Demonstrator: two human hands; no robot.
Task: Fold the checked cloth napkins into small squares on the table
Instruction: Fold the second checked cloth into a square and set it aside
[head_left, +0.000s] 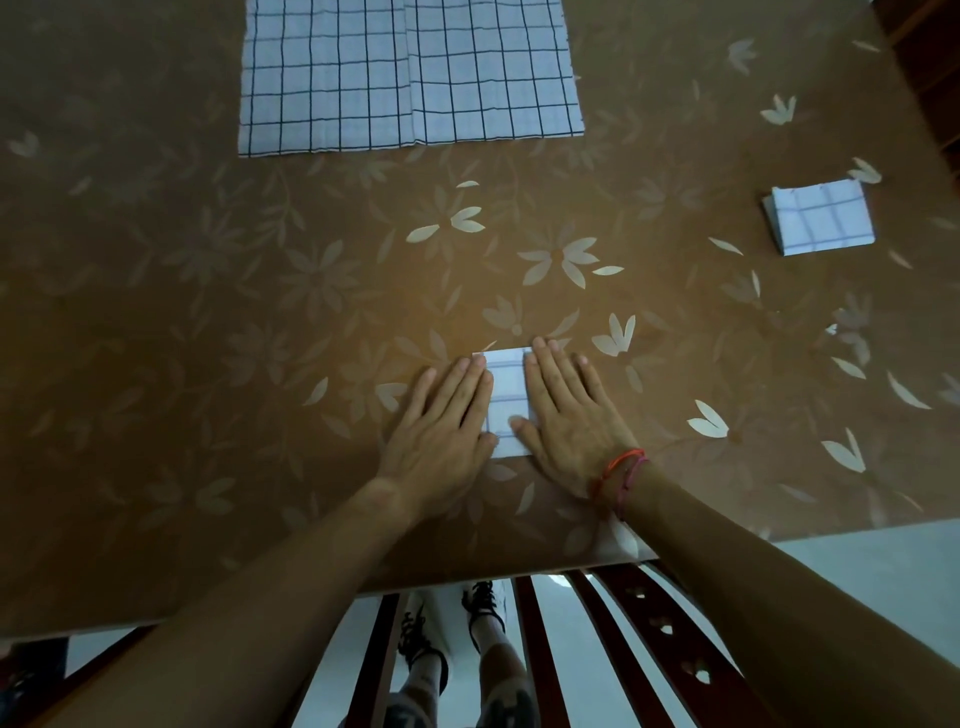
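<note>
Left hand: fingers flat, pressing the folded napkin
Right hand: fingers flat, pressing too
Risk: layers may spring open once pressure lifts, since creases look soft

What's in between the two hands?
A folded napkin lies between them. The left hand and right hand press flat on its two sides. The head view shows it.
</note>
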